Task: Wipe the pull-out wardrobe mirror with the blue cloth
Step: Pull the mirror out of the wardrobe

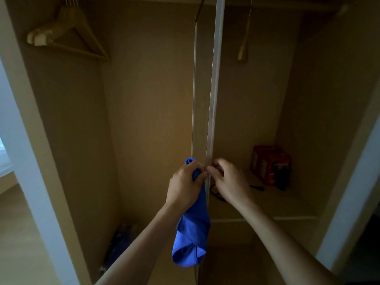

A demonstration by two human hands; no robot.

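Observation:
The pull-out mirror (213, 79) stands edge-on in the middle of the open wardrobe, seen only as a thin silver vertical frame; its glass face is hidden. My left hand (185, 184) is closed around the blue cloth (191, 239), which hangs down below the fist, and its fingertips also touch the left side of the frame edge. My right hand (228, 182) pinches the same frame edge from the right, at the same height.
Wooden hangers (61, 31) hang at the upper left, another hanger (244, 44) to the right of the mirror. A red box (271, 165) sits on the right shelf (287, 202). A dark bundle (121, 241) lies on the left compartment's floor.

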